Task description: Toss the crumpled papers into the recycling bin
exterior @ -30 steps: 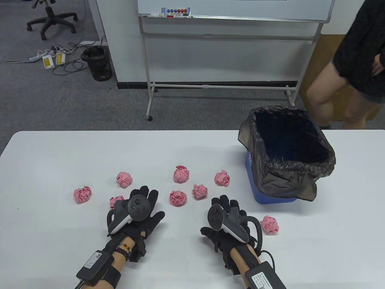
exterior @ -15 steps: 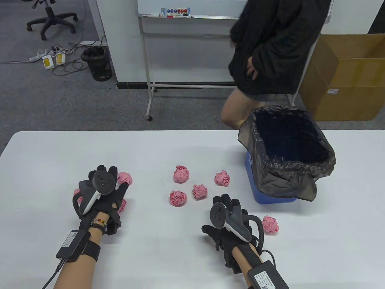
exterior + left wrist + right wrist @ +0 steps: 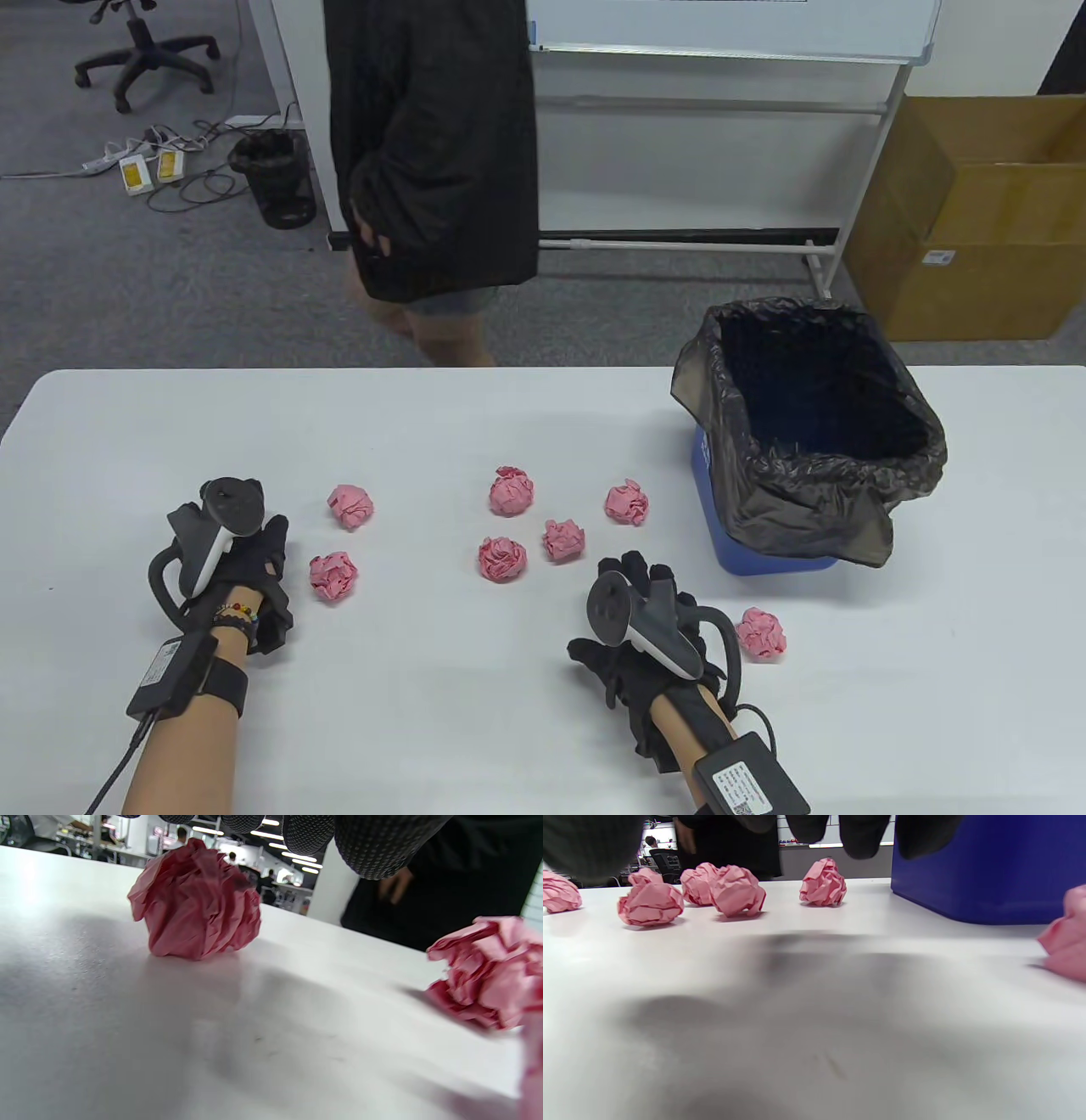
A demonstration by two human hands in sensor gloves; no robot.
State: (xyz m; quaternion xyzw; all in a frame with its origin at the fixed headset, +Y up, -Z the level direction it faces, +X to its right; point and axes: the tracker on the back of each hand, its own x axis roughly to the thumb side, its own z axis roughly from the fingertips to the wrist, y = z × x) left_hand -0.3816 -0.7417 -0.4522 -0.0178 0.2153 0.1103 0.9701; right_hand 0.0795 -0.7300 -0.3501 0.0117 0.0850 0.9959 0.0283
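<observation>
Several pink crumpled paper balls lie on the white table (image 3: 509, 730), among them one (image 3: 333, 576) just right of my left hand and one (image 3: 761, 632) right of my right hand. The blue bin (image 3: 747, 560) with a black bag (image 3: 848, 480) stands at the right. My left hand (image 3: 254, 543) covers the leftmost ball, hidden in the table view. In the left wrist view that ball (image 3: 195, 899) rests on the table with my fingertips (image 3: 305, 832) arched above it, not closed. My right hand (image 3: 636, 586) rests open and empty in front of the middle balls (image 3: 736, 891).
A person in black (image 3: 433, 153) walks just behind the table's far edge. A whiteboard stand (image 3: 721, 110), a cardboard box (image 3: 976, 221) and a black floor basket (image 3: 276, 178) stand beyond. The bin's blue wall (image 3: 984, 870) is close on my right hand's right.
My left hand moved left from the table's middle and now sits over the leftmost ball. The person behind the table walked from right to left. My right hand stayed put.
</observation>
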